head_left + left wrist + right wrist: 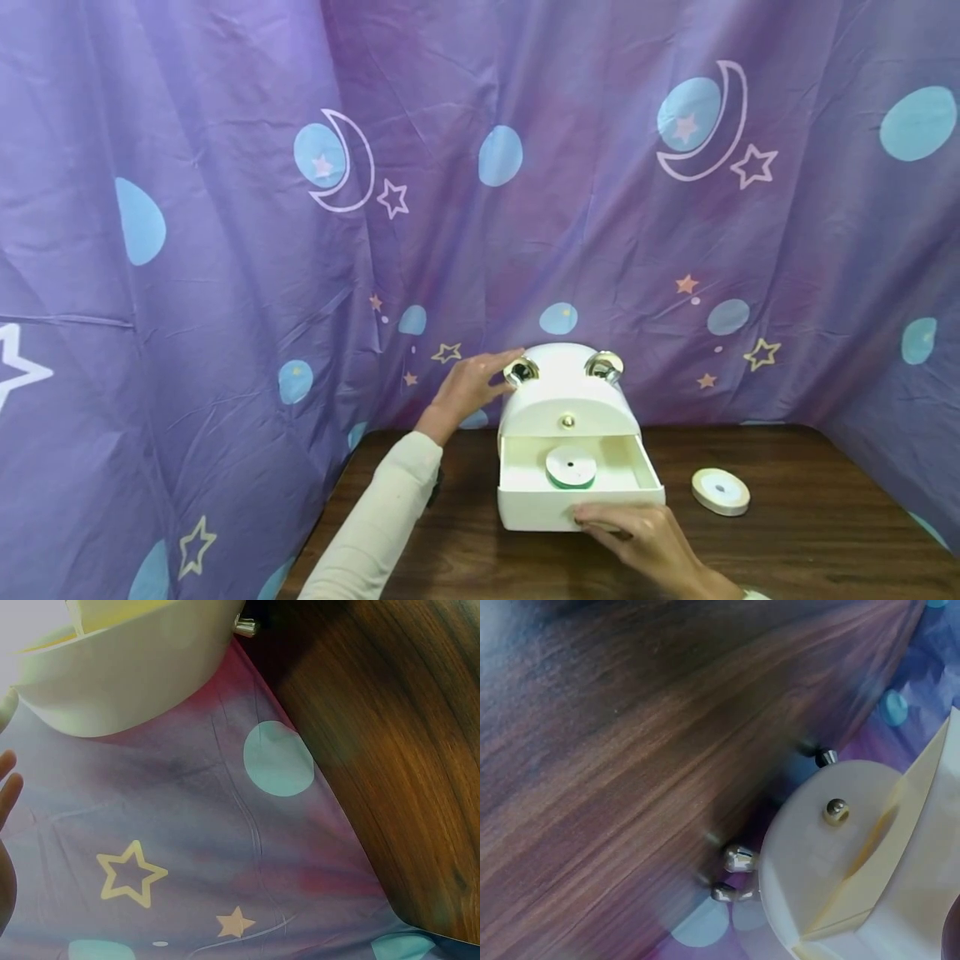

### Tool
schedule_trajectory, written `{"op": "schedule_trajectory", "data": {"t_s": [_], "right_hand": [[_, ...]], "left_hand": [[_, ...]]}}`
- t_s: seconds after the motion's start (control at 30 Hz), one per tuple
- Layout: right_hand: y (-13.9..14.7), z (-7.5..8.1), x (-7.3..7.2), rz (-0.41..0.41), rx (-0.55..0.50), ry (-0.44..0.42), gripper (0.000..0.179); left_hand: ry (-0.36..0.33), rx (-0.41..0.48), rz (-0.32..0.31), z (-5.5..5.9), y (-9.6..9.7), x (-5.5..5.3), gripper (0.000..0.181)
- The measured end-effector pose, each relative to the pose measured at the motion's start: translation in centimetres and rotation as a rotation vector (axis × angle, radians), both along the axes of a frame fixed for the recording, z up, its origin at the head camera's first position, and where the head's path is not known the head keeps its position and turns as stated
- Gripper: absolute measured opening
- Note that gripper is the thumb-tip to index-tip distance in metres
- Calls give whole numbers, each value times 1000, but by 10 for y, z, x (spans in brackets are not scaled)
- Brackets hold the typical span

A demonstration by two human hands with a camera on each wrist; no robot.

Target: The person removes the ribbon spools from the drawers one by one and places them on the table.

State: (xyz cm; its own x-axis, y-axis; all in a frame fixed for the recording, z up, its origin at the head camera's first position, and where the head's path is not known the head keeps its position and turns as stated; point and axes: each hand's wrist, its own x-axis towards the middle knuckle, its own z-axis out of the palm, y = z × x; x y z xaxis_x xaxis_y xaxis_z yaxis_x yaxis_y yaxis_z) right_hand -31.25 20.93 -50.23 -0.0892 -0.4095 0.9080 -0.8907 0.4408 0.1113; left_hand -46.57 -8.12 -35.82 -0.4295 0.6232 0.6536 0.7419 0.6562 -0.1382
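A white rounded drawer box (567,369) with two shiny gold ears stands on the table. Its lower drawer (525,511) is pulled out toward me, and a ribbon spool (572,463) with a white face and green edge lies inside. At the middle of the drawer front, my right hand (645,537) pinches the knob, which the fingers mostly hide. My left hand (472,385) is at the box's left ear (521,370), fingers extended and fingertips right at it. The upper drawer's small gold knob (836,812) shows in the right wrist view.
A second ribbon spool (721,491), cream-coloured, lies on the dark wooden table (787,467) to the right of the box. Purple cloth (450,250) with moons and stars hangs behind the table and along both sides.
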Motion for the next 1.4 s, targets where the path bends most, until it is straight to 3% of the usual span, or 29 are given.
{"op": "schedule_trajectory", "data": {"t_s": [0.3,1.0,1.2,1.4], "right_hand": [[-4,1,5,71,11,38,24],[-1,1,11,62,49,31,25],[-2,21,15,11,1,23,24],[-2,50,13,-103,-62,-61,30]], "left_hand": [[34,-2,-17,-2,-1,-2,69],[1,2,3,-1,0,0,68],[13,1,-1,-2,1,0,68],[1,1,6,0,1,1,69]]}}
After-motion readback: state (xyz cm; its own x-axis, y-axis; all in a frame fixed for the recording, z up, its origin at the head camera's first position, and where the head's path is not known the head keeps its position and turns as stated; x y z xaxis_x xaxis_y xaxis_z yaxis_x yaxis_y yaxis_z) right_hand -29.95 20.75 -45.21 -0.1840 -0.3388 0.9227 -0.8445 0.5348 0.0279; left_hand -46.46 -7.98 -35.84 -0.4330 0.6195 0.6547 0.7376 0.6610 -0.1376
